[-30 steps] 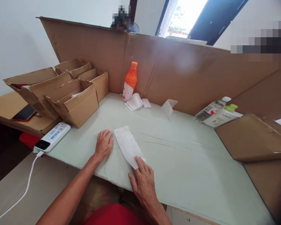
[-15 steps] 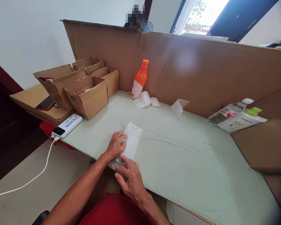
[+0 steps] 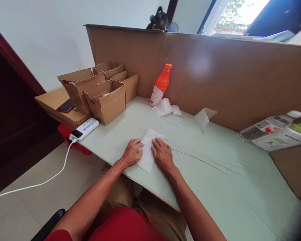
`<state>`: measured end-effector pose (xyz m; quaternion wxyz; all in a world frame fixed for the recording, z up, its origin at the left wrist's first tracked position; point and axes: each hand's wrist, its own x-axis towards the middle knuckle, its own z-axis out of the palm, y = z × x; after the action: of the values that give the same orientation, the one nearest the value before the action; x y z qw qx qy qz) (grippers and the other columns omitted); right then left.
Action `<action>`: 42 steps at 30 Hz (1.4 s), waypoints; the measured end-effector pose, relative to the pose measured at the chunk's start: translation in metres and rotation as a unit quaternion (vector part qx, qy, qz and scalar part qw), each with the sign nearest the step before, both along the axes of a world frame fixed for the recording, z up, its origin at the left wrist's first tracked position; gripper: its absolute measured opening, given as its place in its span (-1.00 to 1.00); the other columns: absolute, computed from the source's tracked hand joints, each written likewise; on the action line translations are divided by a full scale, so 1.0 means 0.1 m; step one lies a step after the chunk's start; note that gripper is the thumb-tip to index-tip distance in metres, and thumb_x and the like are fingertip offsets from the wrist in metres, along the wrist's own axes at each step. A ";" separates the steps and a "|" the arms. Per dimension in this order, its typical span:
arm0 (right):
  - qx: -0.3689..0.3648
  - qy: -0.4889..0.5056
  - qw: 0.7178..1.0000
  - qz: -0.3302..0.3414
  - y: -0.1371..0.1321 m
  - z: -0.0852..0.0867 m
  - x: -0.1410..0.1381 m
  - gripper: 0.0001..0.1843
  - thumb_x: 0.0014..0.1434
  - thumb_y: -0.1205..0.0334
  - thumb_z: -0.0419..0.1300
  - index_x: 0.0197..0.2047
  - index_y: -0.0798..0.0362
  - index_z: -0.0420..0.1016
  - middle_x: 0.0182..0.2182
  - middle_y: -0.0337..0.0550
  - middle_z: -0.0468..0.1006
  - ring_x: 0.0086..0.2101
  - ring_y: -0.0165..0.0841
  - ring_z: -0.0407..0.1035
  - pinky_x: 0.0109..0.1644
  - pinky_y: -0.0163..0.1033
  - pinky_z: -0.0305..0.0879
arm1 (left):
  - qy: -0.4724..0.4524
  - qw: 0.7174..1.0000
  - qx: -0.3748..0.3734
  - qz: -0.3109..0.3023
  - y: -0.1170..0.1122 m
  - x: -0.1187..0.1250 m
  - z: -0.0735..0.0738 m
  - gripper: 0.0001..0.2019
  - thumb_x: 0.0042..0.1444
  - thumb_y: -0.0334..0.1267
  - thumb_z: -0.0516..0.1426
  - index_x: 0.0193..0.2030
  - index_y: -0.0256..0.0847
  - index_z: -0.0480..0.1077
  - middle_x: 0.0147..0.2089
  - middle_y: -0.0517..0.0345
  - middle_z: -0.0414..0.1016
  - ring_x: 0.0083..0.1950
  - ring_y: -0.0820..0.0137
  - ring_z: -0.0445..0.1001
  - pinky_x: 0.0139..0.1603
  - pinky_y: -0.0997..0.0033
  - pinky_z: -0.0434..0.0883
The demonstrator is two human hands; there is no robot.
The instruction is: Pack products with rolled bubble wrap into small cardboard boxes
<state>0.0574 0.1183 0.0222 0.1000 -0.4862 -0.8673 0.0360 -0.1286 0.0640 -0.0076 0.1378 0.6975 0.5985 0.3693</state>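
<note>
A piece of clear bubble wrap lies flat on the pale green table top, close to its front edge. My left hand rests on the wrap's left edge, its fingers bent a little and spread. On the opposite side, my right hand lies with its fingers stretched over the right edge. Both palms face down, and the middle of the wrap shows between them.
Cardboard boxes stand at the left by a white power bank with a cable. An orange bottle, white foam pieces and a curled sheet sit along the cardboard wall. A clear bottle lies right.
My right hand has moved from the wrap's near end onto its right side. The near end of the wrap now lies flat and visible. The camera view has shifted left.
</note>
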 end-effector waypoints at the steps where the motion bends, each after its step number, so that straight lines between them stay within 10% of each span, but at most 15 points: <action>1: 0.005 0.000 1.000 -0.003 0.04 -0.03 0.03 -0.53 0.42 0.24 -0.01 0.32 0.14 0.38 0.34 0.13 0.35 0.33 -0.02 0.20 0.30 0.13 0.16 | 0.002 1.000 0.001 0.003 0.00 0.00 0.00 -0.62 0.00 -0.47 0.12 -0.02 -0.23 0.56 0.17 -0.08 0.52 0.22 0.16 0.44 0.33 0.06 0.36; 19: 0.093 0.062 0.994 -0.007 0.34 -0.33 0.39 -0.60 0.41 0.17 0.01 0.19 0.08 0.50 0.24 0.07 0.48 0.22 -0.12 0.34 0.21 0.02 0.27 | -0.023 0.998 0.061 -0.002 -0.06 0.07 -0.09 -0.75 0.06 -0.48 0.12 -0.17 -0.21 0.55 0.10 -0.12 0.55 0.25 0.04 0.42 0.31 -0.18 0.37; 33: 0.094 0.016 0.992 -0.085 2.37 0.04 0.07 -0.59 0.25 0.28 0.07 0.11 0.10 0.55 0.23 0.16 0.47 0.21 -0.03 0.30 0.17 0.05 0.25 | -0.026 0.998 0.060 0.011 -0.09 0.13 -0.04 -0.74 0.14 -0.48 0.07 -0.10 -0.17 0.50 0.12 -0.07 0.54 0.26 0.08 0.41 0.28 -0.17 0.40; 42: 0.136 0.127 0.979 -0.088 1.42 0.20 0.96 -0.60 0.24 0.19 0.11 0.08 0.12 0.55 0.14 0.15 0.56 0.20 -0.03 0.35 0.24 0.13 0.22 | -0.023 0.997 0.068 0.006 -0.10 0.12 -0.08 -0.73 0.15 -0.47 0.07 -0.09 -0.15 0.49 0.13 -0.03 0.54 0.26 0.09 0.40 0.32 -0.20 0.36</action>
<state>0.1538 0.2605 0.0423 0.2768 -0.5339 -0.7984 -0.0298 -0.1162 0.0542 -0.0159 0.1019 0.6932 0.5728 0.4254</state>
